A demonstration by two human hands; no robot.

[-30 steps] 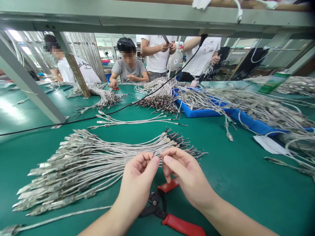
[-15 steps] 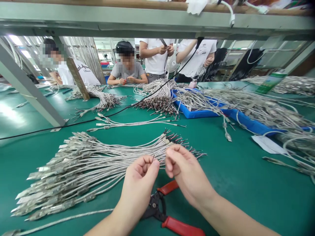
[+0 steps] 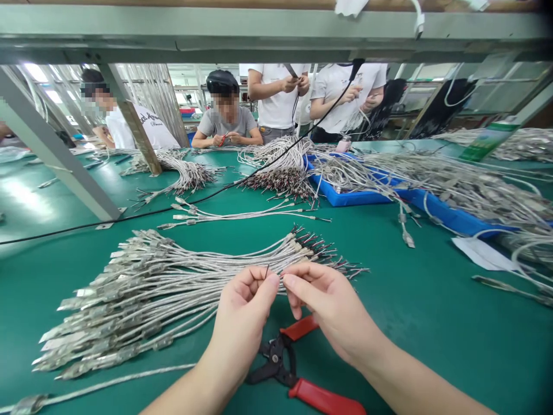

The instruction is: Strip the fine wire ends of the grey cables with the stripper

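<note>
My left hand (image 3: 248, 297) is closed in a pinch on the end of a white USB cable (image 3: 125, 379), whose length runs out under my wrist to the lower left. A thin dark wire (image 3: 267, 268) pokes up between its thumb and forefinger. Close beside it, the thumb and forefinger of my right hand (image 3: 322, 297) pinch a small reddish wire (image 3: 282, 275) at the same end. Beneath both hands lies a wire stripper (image 3: 275, 358) with red handles, its handles spread. Just behind them is a large bundle of cables (image 3: 199, 276), connectors to the left and bare wire ends to the right.
Several loose cables (image 3: 242, 216) lie farther back. Blue trays (image 3: 358, 197) heaped with cables stand at the right, near a white paper (image 3: 481, 253). A black cord (image 3: 190, 202) crosses the table. Overhead runs a shelf beam (image 3: 259, 29). Several people work across the table.
My right hand has moved left and slightly down, bringing its fingertips right beside my left hand's. The left hand keeps its pinch. The whole view has shifted a little.
</note>
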